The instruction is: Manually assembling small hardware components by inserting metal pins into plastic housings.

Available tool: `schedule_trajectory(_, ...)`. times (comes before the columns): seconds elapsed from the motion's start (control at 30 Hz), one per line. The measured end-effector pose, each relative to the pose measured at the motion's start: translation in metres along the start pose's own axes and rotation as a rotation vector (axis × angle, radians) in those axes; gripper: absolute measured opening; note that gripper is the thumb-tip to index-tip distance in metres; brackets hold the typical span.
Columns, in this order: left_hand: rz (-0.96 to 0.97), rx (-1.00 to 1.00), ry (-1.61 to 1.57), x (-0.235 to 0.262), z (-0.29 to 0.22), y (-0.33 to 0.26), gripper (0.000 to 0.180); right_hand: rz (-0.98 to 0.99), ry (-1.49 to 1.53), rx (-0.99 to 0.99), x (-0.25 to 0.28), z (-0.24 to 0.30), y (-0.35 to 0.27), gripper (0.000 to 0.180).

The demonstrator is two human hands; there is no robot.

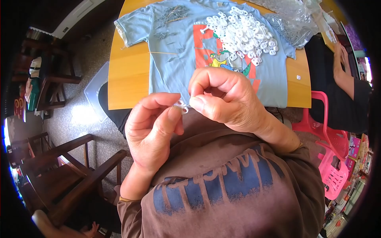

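My left hand [152, 133] pinches a small white plastic clip [183, 107] with holes between thumb and fingertips. Close beside it, my right hand [224, 99] has thumb and forefinger pressed together. Whatever it holds is too small or hidden to make out. Both hands are above my lap, at the table's near edge. Beyond them a light blue T-shirt [168, 81] with a printed picture is spread out. On the shirt lies a big heap of similar white plastic clips [246, 33]. Small grey metal pins or nails [173, 15] are piled at its far left.
The shirt covers most of a wooden table [129, 75]. A thin stick [162, 52] lies on the shirt. Clear plastic bags [295, 23] sit at the far right. Another person's arm [343, 73] rests beyond a pink plastic chair [325, 119]. Dark wooden chairs [71, 166] stand left.
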State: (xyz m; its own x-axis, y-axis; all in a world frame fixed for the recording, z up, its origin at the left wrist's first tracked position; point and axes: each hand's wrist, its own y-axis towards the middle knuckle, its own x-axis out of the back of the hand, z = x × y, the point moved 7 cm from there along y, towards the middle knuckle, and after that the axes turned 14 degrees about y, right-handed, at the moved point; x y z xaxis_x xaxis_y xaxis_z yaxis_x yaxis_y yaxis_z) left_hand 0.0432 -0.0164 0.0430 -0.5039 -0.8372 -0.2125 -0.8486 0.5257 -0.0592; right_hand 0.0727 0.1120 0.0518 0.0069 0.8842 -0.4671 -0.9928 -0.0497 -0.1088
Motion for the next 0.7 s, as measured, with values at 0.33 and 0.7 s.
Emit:
schedule_trajectory(0.33,0.016,-0.020,0.028,0.0003,-0.0001,-0.0002,0.019,0.012,-0.026,0.046,0.0009,0.0006,-0.0001,0.003)
schedule_trajectory(0.7,0.018,-0.023,0.083,0.0000,-0.0004,-0.0005,0.017,0.035,-0.178,0.194,-0.0024,0.0067,0.0002,0.005)
